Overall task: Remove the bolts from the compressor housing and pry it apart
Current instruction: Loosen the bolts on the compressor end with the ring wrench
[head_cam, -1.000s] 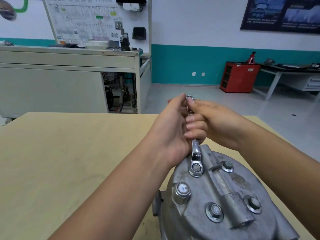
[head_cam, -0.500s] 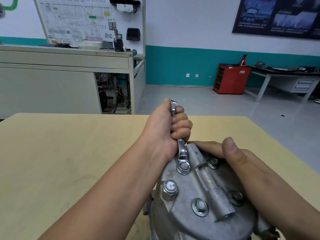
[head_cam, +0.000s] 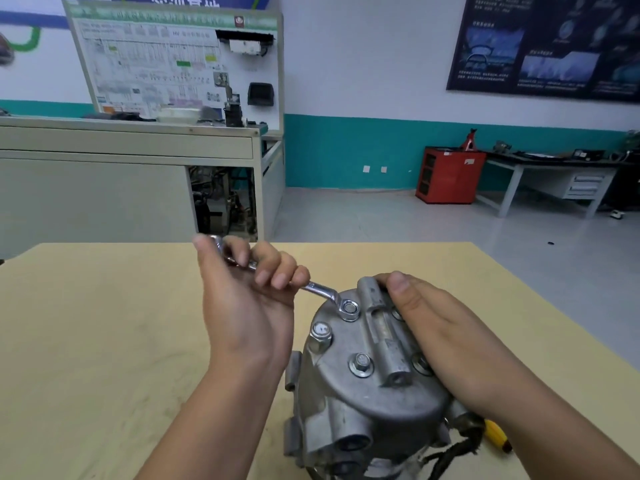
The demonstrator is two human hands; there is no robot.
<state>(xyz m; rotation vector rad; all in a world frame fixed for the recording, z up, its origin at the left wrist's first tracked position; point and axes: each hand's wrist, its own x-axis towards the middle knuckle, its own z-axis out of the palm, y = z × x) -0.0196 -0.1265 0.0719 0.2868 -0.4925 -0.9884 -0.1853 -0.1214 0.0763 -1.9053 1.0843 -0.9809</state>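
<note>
A grey metal compressor housing (head_cam: 363,396) stands on the yellow table (head_cam: 86,341), its bolted end cover facing up. Several bolts show on the cover, one (head_cam: 361,364) near its middle and one (head_cam: 320,332) at its left edge. A silver ring wrench (head_cam: 320,292) sits with its ring over the far bolt (head_cam: 349,309). My left hand (head_cam: 247,292) grips the wrench handle, which points up and left. My right hand (head_cam: 426,327) lies flat across the cover's right side, thumb at the far rim, and hides some bolts.
A yellow-handled tool (head_cam: 497,436) lies on the table just right of the housing, beside dark cables (head_cam: 457,452). Beyond the table are a grey workbench (head_cam: 131,174), a red cabinet (head_cam: 448,176) and a desk (head_cam: 554,181).
My left hand has swung the wrench handle counter-clockwise, from pointing away to pointing up-left. My right hand left the wrench a second ago and has stayed on the cover since.
</note>
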